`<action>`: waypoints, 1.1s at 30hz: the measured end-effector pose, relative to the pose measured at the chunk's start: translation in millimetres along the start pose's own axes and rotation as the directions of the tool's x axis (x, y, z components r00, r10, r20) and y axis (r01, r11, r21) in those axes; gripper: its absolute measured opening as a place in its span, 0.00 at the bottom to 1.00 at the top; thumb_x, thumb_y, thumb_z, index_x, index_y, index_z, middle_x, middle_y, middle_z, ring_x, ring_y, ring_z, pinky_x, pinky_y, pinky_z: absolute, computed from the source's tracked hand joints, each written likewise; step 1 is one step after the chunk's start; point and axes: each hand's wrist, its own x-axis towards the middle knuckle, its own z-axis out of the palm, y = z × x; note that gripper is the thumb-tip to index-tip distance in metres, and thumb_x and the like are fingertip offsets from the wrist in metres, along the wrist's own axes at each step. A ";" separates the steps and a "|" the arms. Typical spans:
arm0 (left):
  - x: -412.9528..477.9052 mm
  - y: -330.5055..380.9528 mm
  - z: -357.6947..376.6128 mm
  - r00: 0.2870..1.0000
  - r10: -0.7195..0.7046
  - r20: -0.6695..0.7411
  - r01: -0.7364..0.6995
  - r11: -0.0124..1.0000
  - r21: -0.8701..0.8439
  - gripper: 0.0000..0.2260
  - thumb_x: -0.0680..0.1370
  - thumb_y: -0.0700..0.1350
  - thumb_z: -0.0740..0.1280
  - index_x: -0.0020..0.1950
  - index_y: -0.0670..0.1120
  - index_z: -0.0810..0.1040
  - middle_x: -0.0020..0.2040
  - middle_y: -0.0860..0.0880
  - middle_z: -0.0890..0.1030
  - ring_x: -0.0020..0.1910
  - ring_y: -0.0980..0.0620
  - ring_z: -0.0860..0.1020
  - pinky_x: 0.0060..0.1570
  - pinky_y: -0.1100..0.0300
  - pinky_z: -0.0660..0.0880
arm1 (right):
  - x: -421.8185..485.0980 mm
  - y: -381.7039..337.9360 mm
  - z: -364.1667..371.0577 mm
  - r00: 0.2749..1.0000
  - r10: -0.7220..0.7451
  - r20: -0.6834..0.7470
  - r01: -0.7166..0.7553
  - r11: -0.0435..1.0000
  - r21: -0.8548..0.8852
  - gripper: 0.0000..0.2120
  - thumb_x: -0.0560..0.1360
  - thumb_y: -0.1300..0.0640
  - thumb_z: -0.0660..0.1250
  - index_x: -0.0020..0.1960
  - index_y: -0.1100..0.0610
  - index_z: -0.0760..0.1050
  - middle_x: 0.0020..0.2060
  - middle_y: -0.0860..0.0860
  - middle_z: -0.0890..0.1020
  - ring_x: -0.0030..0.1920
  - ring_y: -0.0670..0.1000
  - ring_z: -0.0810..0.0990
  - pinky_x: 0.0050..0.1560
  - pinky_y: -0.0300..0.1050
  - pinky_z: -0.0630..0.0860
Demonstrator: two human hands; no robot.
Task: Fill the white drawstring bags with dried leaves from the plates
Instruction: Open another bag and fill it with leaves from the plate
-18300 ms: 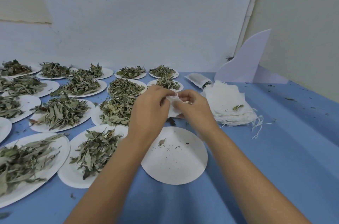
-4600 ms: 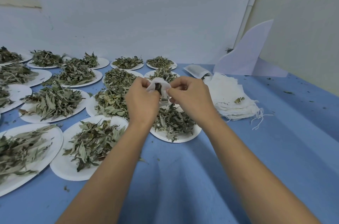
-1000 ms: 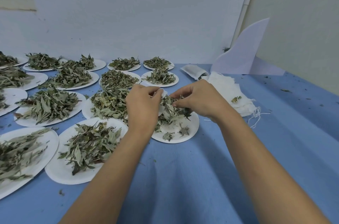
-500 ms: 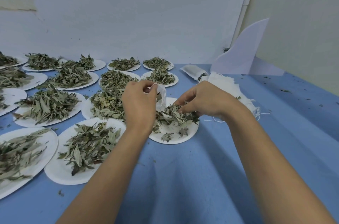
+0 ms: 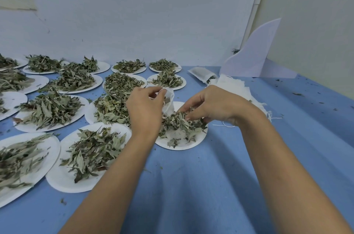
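White bag point(image 5: 169, 99) pinched by left hand point(image 5: 144, 111), right hand point(image 5: 214, 106) gathering leaves point(image 5: 182, 121) beside it

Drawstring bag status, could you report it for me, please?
Left hand holds white bag open. Right hand pinches leaves on near plate. Nothing in the way.

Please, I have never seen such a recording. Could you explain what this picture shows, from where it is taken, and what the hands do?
No machine here: a person wears a camera on the head, so you look down along both arms. The left hand holds a white drawstring bag. The right hand pinches dried leaves on the nearest plate. More plates of leaves lie on the blue table to the left; a stack of empty bags lies behind the right hand.
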 end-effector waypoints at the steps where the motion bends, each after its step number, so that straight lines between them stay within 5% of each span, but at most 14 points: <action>1: 0.3 -0.5 0.2 1.000 -0.010 0.004 0.010 1.000 -0.009 0.09 0.77 0.48 0.69 0.52 0.46 0.84 0.49 0.47 0.80 0.40 0.52 0.80 0.42 0.73 0.70 | -0.9 0.3 -0.6 1.000 0.006 0.017 -0.006 1.000 -0.012 0.10 0.70 0.61 0.74 0.40 0.45 0.82 0.26 0.38 0.78 0.31 0.37 0.76 0.33 0.30 0.74; 7: -1.2 -1.9 1.4 0.999 0.039 0.014 -0.040 0.996 0.077 0.08 0.76 0.48 0.69 0.49 0.46 0.84 0.48 0.48 0.79 0.43 0.55 0.75 0.41 0.71 0.62 | 1.2 1.6 -2.5 0.992 0.038 -0.121 -0.028 0.997 0.078 0.10 0.71 0.62 0.72 0.42 0.47 0.83 0.31 0.44 0.81 0.30 0.38 0.77 0.37 0.32 0.77; 11: -2.4 1.2 -0.1 0.997 0.045 0.064 -0.049 0.997 0.068 0.05 0.77 0.48 0.66 0.46 0.47 0.78 0.44 0.52 0.79 0.39 0.54 0.76 0.39 0.58 0.71 | 4.8 5.4 -1.9 0.974 0.053 -0.218 -0.031 0.994 0.102 0.10 0.70 0.63 0.73 0.41 0.47 0.82 0.35 0.48 0.83 0.35 0.43 0.79 0.43 0.38 0.80; 16: 5.9 1.0 -11.6 0.995 0.082 0.057 -0.081 0.997 -0.015 0.07 0.75 0.37 0.65 0.47 0.47 0.70 0.38 0.55 0.75 0.34 0.67 0.73 0.31 0.75 0.67 | 11.1 13.5 1.4 0.964 0.089 -0.252 -0.097 0.995 -0.019 0.08 0.69 0.61 0.74 0.44 0.49 0.84 0.41 0.52 0.84 0.47 0.53 0.82 0.53 0.48 0.80; 20: 11.8 -1.1 -18.4 0.990 0.104 0.093 -0.106 0.994 0.014 0.12 0.75 0.37 0.66 0.57 0.48 0.75 0.50 0.49 0.79 0.44 0.58 0.75 0.44 0.70 0.69 | 13.4 19.1 2.2 0.951 0.125 -0.283 -0.148 0.987 -0.062 0.07 0.69 0.60 0.74 0.44 0.49 0.84 0.41 0.54 0.84 0.44 0.52 0.80 0.49 0.46 0.79; 24: 16.6 -2.4 -20.2 0.991 0.090 0.097 -0.101 0.988 0.114 0.08 0.74 0.43 0.68 0.53 0.47 0.80 0.52 0.47 0.79 0.42 0.61 0.73 0.41 0.75 0.65 | 13.5 20.7 0.1 0.939 0.154 -0.308 -0.184 0.980 -0.072 0.07 0.70 0.60 0.74 0.44 0.49 0.84 0.40 0.51 0.83 0.40 0.48 0.76 0.36 0.37 0.73; 29: 18.5 -2.9 -19.3 0.999 0.004 0.034 -0.009 0.990 0.143 0.10 0.73 0.50 0.69 0.41 0.43 0.79 0.39 0.47 0.79 0.37 0.51 0.73 0.36 0.59 0.65 | 12.3 22.0 -0.8 0.943 0.172 -0.286 -0.216 0.968 -0.127 0.07 0.69 0.59 0.74 0.45 0.49 0.84 0.39 0.48 0.81 0.35 0.43 0.74 0.33 0.34 0.69; 33: 15.4 0.9 -21.2 0.999 -0.034 -0.040 0.042 0.974 0.220 0.13 0.74 0.51 0.67 0.34 0.44 0.78 0.30 0.47 0.77 0.30 0.49 0.73 0.28 0.59 0.64 | 10.4 17.6 -0.4 0.964 0.167 -0.207 -0.171 0.985 -0.003 0.07 0.70 0.61 0.73 0.44 0.49 0.83 0.43 0.53 0.84 0.41 0.48 0.78 0.47 0.45 0.79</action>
